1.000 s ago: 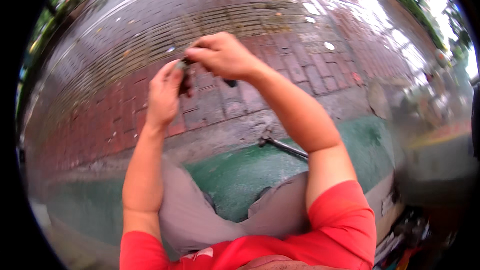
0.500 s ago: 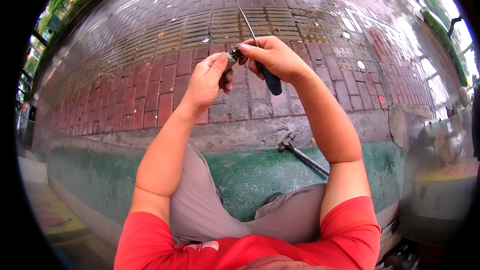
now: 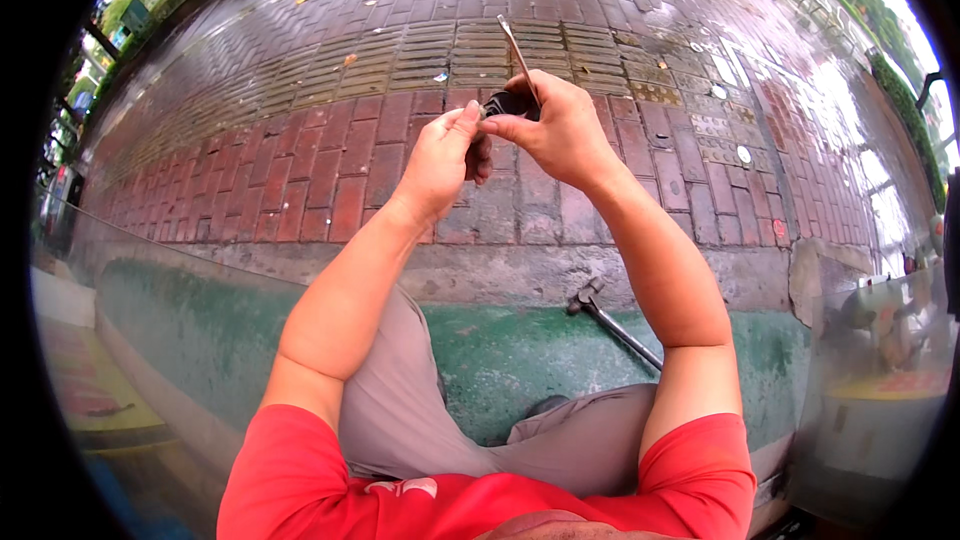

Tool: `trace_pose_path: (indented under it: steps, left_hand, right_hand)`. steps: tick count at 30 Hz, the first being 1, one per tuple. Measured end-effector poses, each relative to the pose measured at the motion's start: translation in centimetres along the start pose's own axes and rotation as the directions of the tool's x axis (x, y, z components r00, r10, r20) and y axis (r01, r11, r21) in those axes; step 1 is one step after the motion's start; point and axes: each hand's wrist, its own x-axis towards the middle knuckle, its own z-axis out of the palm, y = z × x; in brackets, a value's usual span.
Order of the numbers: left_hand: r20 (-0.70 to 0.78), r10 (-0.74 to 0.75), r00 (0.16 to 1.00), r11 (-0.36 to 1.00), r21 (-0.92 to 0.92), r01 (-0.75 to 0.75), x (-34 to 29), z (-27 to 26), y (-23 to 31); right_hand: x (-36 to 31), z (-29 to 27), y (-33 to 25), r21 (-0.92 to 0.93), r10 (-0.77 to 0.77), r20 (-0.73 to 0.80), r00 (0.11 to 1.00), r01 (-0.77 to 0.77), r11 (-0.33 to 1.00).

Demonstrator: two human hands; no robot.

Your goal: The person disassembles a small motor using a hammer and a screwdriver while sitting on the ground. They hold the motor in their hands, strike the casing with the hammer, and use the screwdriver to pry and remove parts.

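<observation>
Right hand (image 3: 560,130) grips one tool (image 3: 508,102), blade rising above; left hand (image 3: 440,160) pinches its end; one hammer (image 3: 612,322) below

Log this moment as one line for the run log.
left hand: pinching small black part | right hand: gripping same part, thin metal blade pointing up | hammer: lying on green floor, untouched
</observation>
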Motion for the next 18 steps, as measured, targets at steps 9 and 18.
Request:
trace_pose_path:
  steps: [9,18]
  left_hand:
    - [-0.103,0.051,0.993,0.992,0.123,-0.038,-0.02,0.15,0.29]
    - [0.111,0.239,0.965,0.954,0.156,-0.254,-0.03,-0.73,0.73]
  right_hand:
    - [-0.36,-0.04,0.4,-0.079,-0.131,-0.043,0.99,0.128,0.989]
    - [0.07,-0.26,-0.53,0.111,-0.104,0.006,0.995,0.103,0.989]
